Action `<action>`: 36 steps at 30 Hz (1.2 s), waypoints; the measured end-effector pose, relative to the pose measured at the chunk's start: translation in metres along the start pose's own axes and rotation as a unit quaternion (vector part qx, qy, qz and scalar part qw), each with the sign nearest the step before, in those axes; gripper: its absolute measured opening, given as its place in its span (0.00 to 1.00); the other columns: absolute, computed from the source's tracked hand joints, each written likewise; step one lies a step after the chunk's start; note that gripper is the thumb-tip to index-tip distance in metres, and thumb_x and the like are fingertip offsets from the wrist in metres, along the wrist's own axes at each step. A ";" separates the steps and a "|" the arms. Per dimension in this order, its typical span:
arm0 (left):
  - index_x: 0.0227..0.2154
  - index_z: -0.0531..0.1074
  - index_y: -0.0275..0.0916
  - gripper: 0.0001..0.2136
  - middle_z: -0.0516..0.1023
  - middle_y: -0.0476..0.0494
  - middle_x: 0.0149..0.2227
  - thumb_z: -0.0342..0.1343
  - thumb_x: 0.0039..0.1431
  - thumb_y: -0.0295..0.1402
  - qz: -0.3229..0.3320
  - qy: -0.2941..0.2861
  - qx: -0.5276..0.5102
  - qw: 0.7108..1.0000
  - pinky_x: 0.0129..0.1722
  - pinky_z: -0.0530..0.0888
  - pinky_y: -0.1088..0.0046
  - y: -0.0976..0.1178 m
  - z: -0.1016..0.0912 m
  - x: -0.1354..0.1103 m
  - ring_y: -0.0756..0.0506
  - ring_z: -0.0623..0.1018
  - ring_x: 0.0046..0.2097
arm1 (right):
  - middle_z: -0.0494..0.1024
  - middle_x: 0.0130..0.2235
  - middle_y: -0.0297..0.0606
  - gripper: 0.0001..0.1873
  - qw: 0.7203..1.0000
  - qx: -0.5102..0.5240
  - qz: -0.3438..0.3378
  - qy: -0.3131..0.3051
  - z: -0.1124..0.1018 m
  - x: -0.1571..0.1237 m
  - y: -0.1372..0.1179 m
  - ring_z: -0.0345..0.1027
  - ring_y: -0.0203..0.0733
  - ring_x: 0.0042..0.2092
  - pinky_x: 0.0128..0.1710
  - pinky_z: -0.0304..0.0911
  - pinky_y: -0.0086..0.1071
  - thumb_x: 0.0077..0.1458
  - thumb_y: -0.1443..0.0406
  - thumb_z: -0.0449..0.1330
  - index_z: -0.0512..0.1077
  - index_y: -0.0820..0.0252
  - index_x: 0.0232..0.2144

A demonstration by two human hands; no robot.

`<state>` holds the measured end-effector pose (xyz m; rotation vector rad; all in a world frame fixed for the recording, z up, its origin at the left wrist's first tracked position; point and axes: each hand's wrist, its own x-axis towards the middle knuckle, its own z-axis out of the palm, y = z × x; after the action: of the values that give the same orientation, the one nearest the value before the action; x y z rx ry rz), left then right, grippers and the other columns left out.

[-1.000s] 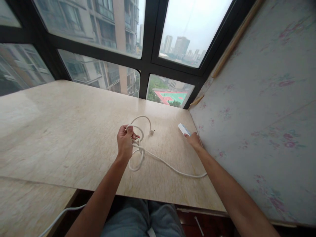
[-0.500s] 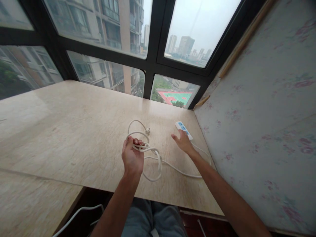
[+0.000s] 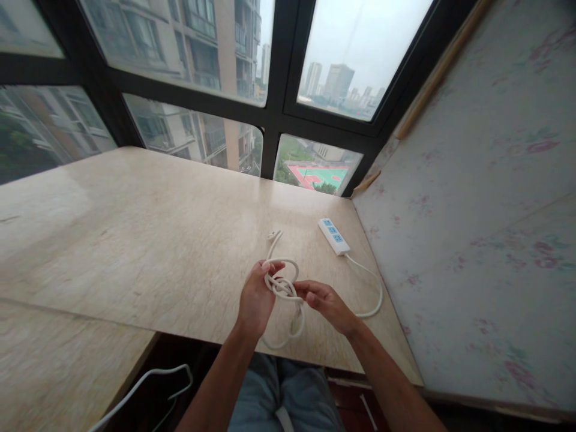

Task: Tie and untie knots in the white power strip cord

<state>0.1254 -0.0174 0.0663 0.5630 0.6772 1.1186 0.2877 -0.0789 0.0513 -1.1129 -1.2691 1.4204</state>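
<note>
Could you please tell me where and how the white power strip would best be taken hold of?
Probably around the middle of the power strip, by its two long sides, with the right hand coming from above: it lies flat, long and narrow, its sockets facing up, and the cord leaves its near end.

Holding tangled loops of round white cable [image 3: 283,289] in the bare left hand [image 3: 257,295]; bringing the fingertips of the bare right hand [image 3: 327,305] to their right edge. Showing beyond, on a beige marbled countertop [image 3: 135,240], a white plug [image 3: 272,236] near the loops and, farther right, a slim white power strip with blue socket panels [image 3: 333,237], trailing cable from its near end. Including behind a black-framed window [image 3: 270,120] and, at right, a pale floral-papered wall [image 3: 486,180].
</note>
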 end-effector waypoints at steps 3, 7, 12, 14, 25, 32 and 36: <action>0.30 0.68 0.39 0.09 0.78 0.41 0.37 0.56 0.48 0.38 -0.019 -0.023 -0.001 1.000 0.36 0.74 0.67 -0.010 -0.001 -0.005 0.42 0.77 0.41 | 0.78 0.43 0.41 0.23 0.994 0.001 -0.011 0.108 0.005 -0.007 0.006 0.71 0.46 0.44 0.47 0.65 0.40 0.50 0.50 0.64 0.75 0.56 0.44; 0.39 0.71 0.40 0.15 0.77 0.41 0.43 0.57 0.46 0.34 -0.025 -0.053 -0.011 0.998 0.43 0.74 0.65 -0.028 -0.001 -0.012 0.42 0.77 0.46 | 0.77 0.37 0.38 0.19 0.966 -0.018 -0.035 0.254 0.009 -0.013 0.011 0.70 0.41 0.37 0.39 0.66 0.34 0.50 0.53 0.65 0.75 0.56 0.42; 0.42 0.71 0.40 0.18 0.75 0.39 0.47 0.60 0.44 0.30 0.031 -0.050 0.069 0.996 0.50 0.71 0.65 -0.054 -0.004 -0.023 0.42 0.74 0.52 | 0.74 0.30 0.34 0.14 0.930 0.014 -0.056 0.362 0.008 -0.019 0.016 0.64 0.36 0.29 0.31 0.63 0.31 0.52 0.55 0.64 0.76 0.58 0.36; 0.43 0.70 0.40 0.18 0.76 0.39 0.47 0.62 0.47 0.31 0.045 -0.041 0.134 0.989 0.48 0.73 0.66 -0.061 -0.009 -0.026 0.42 0.76 0.49 | 0.72 0.26 0.32 0.13 0.927 0.028 -0.061 0.368 0.008 -0.022 0.019 0.63 0.35 0.27 0.30 0.62 0.31 0.53 0.55 0.64 0.76 0.59 0.32; 0.33 0.75 0.40 0.05 0.78 0.46 0.31 0.57 0.58 0.35 0.303 -0.005 0.501 0.811 0.35 0.72 0.71 -0.045 -0.017 -0.025 0.48 0.76 0.32 | 0.75 0.35 0.37 0.11 0.895 -0.230 -0.154 0.350 0.012 -0.027 0.006 0.67 0.38 0.34 0.33 0.64 0.31 0.56 0.59 0.62 0.75 0.57 0.40; 0.33 0.74 0.40 0.07 0.78 0.46 0.33 0.53 0.62 0.35 0.298 -0.008 0.521 0.800 0.32 0.71 0.74 -0.039 -0.016 -0.034 0.48 0.76 0.33 | 0.75 0.30 0.38 0.10 0.822 -0.337 -0.190 0.418 0.011 -0.015 -0.003 0.66 0.37 0.30 0.30 0.62 0.31 0.58 0.60 0.59 0.76 0.60 0.31; 0.33 0.73 0.40 0.08 0.77 0.46 0.33 0.54 0.61 0.38 0.260 0.058 0.458 0.848 0.32 0.72 0.73 -0.044 -0.027 -0.047 0.47 0.76 0.34 | 0.75 0.29 0.38 0.13 0.807 -0.279 -0.157 0.496 0.003 -0.006 0.012 0.67 0.39 0.30 0.31 0.63 0.32 0.56 0.57 0.61 0.76 0.62 0.29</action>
<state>0.1198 -0.0747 0.0262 1.5795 1.2180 1.2939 0.2855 -0.0862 0.0403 -1.6189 -0.9842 0.0608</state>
